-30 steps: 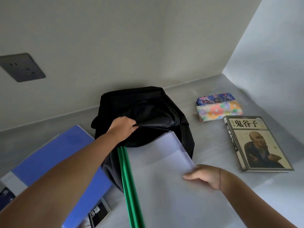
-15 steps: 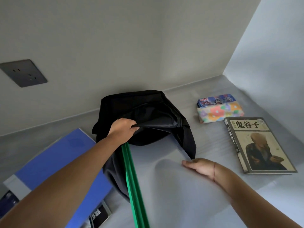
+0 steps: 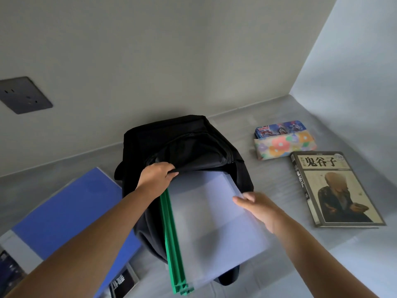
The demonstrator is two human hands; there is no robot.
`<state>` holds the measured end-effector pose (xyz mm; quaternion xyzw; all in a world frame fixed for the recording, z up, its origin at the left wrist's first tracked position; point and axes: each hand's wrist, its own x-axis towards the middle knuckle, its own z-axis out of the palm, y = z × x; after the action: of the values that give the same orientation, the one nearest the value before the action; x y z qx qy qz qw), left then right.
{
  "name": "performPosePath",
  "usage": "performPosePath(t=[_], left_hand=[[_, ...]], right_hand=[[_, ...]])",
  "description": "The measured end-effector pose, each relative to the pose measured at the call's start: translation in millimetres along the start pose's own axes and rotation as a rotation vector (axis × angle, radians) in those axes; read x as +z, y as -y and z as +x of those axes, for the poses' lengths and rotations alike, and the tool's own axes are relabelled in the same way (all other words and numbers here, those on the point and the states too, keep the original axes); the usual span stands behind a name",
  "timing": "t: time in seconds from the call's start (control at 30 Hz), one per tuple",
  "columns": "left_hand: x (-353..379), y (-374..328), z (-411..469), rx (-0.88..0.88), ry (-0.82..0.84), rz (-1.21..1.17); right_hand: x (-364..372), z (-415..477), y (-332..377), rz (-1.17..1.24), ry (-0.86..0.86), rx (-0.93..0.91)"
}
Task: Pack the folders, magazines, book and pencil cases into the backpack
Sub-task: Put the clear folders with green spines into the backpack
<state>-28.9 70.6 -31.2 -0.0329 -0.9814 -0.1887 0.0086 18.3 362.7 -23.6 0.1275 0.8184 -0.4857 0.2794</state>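
left grip [image 3: 158, 177] is clenched on the upper lip of the black backpack [image 3: 187, 147], lifting the mouth open, while the right grip [image 3: 255, 208] presses on the right edge of the clear folders [image 3: 214, 216], fingers on top; whether a thumb pinches underneath, cannot tell. the folders' far edge is just inside the mouth, the green spine bars [image 3: 171, 239] along their left side running right under the left hand, and most of the sheet hangs out toward the camera. to do this well, i'd say keep that lip held high and slide the stack in flat and straight, spine side kept off the left hand, so the far right corner doesn't snag on the zipper edge. room looks fair: the blue folder [image 3: 71, 209] lies left of the backpack with magazines [image 3: 122, 284] peeking from under it, and the floral pencil case [image 3: 283, 146], the tin pencil case [image 3: 279, 127] touching behind it and the book [image 3: 335, 188] lie right of the backpack, clear of the sliding path on the surface [image 3: 268, 179]. walls close in behind and beside.
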Motion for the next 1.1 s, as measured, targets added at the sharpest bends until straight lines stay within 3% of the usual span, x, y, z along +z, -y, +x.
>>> performPosePath(t=[0.07, 0.2, 0.27, 0.53, 0.83, 1.1], left_hand=[[2.3, -0.6, -1.0, -0.009, 0.000, -0.014], [2.2, -4.4, -2.7, -0.027, 0.000, -0.055], [2.3, -6.3, -3.1, -0.016, 0.005, -0.050], [1.3, -11.2, -3.9, 0.009, 0.047, -0.081], [0.0, -13.7, -3.2, 0.058, 0.031, -0.096], [7.3, -10.5, -2.5, 0.084, 0.051, -0.048]], right_hand=[[-7.5, -31.6, -17.8, 0.083, 0.027, 0.052], [15.2, -78.4, -57.7, 0.681, 0.131, 0.277], [35.6, -85.5, -67.9, 0.838, 0.131, 0.351], [74.8, -56.8, -44.8, 0.803, -0.048, 0.342], [96.1, 22.3, 15.9, 0.994, -0.072, 0.379], [95.6, 43.0, 22.1, 1.075, -0.157, 0.415]])
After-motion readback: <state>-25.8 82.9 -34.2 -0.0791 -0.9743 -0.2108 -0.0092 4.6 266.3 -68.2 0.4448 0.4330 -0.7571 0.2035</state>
